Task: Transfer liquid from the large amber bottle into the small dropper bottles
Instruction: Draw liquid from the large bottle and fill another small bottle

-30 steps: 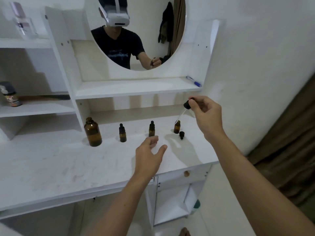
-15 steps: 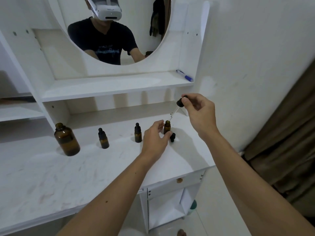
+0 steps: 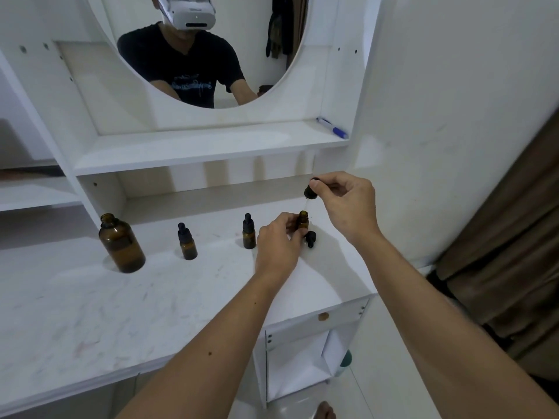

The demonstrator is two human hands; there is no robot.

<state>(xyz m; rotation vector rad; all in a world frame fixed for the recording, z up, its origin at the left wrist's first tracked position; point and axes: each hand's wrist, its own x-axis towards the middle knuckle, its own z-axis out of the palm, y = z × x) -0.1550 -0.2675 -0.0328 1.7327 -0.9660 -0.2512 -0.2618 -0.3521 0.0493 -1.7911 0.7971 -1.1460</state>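
Observation:
The large amber bottle (image 3: 122, 246) stands uncapped at the left of the white desk (image 3: 90, 303). Two small capped dropper bottles (image 3: 187, 243) (image 3: 249, 232) stand in a row to its right. My left hand (image 3: 276, 244) grips a third small bottle (image 3: 303, 220), which is open and upright on the desk. My right hand (image 3: 344, 204) pinches the black bulb of a dropper (image 3: 311, 192) just above that bottle's mouth, its glass tube pointing down. A loose black cap (image 3: 310, 238) lies right beside the held bottle.
A shelf (image 3: 211, 146) with a blue-capped pen (image 3: 332, 128) runs above the desk, under a round mirror (image 3: 208, 49). The wall stands close on the right. A brown curtain (image 3: 508, 237) hangs at the far right. The desk edge drops off just right of my hands.
My left hand has reached forward from the desk and taken hold of the open small bottle. My right hand has brought the dropper down over its mouth. The view has shifted right.

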